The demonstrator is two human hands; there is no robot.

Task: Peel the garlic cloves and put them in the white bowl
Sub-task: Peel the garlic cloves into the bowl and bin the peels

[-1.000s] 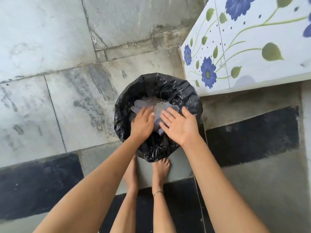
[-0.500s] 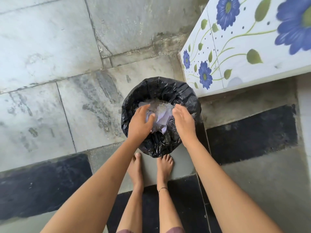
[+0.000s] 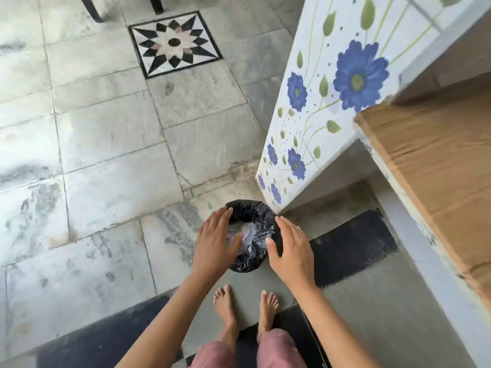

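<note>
Your left hand [image 3: 215, 245] and right hand [image 3: 291, 251], both with fingers straight and holding nothing, are spread above the black-lined bin [image 3: 252, 208] on the floor [image 3: 106, 155] beside the flowered cabinet [image 3: 332, 88]; pale scraps [image 3: 247, 232] lie inside it.

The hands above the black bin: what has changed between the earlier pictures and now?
Both hands rose out of the bin and moved apart: the left hand is now palm down over the left rim, the right hand over the right rim, both holding nothing. The view pulled back and up. The bin, the pale scraps in it and the flowered wall stayed in place.
</note>
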